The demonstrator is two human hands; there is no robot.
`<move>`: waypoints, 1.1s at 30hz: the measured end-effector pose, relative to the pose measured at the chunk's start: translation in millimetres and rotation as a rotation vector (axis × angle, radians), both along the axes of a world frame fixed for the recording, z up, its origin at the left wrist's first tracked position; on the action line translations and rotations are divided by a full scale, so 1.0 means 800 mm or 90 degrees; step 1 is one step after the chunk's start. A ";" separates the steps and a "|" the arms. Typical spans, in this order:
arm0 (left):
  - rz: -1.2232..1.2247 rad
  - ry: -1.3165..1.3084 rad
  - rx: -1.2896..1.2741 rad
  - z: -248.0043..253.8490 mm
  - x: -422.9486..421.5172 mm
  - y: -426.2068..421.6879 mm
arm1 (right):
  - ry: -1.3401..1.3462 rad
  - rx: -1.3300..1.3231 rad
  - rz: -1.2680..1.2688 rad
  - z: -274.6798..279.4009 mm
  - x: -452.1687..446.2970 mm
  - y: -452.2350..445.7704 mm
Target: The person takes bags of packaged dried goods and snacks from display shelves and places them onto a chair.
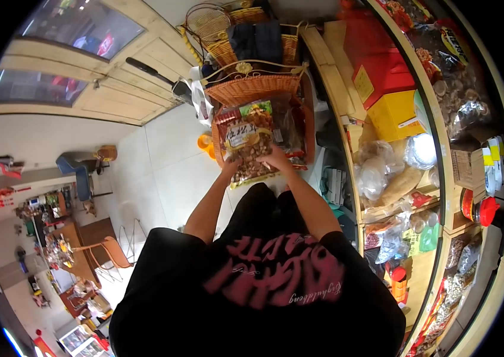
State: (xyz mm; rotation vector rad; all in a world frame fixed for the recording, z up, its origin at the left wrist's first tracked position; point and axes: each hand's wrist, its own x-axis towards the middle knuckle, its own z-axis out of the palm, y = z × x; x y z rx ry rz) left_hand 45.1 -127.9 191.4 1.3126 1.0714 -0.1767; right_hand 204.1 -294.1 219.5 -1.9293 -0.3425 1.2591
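Note:
In the head view, a clear printed bag of small brown dried pieces (246,156) lies tilted over the front of a wicker basket (252,89). My left hand (232,168) grips the bag's lower left side, its fingers partly hidden against it. On the lower right side my right hand (275,158) has hold of the same bag, thumb and fingers on the plastic. Behind it, more packets (290,128) fill the basket, one with a red and green print. I cannot make out exactly what the pieces are.
Wooden shelves (395,211) with bagged goods, a yellow box (398,115) and a red-lidded jar (488,211) stand on the right. More baskets (252,38) sit beyond. A white bag (200,95) and orange object (206,144) are left of the basket; a chair (115,253) stands farther left.

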 end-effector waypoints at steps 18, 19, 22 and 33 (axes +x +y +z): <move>-0.172 0.155 0.117 -0.159 -0.057 0.050 | -0.182 -0.286 -0.263 -0.102 -0.115 -0.095; -0.239 0.206 0.026 -0.173 -0.075 0.054 | -0.182 -0.297 -0.264 -0.109 -0.117 -0.097; -0.344 0.218 -0.045 -0.195 -0.124 0.054 | 0.203 -0.357 -0.161 -0.119 -0.102 -0.101; 0.030 0.059 -0.136 -0.123 0.016 0.112 | -0.266 -0.006 -0.338 -0.090 0.013 0.042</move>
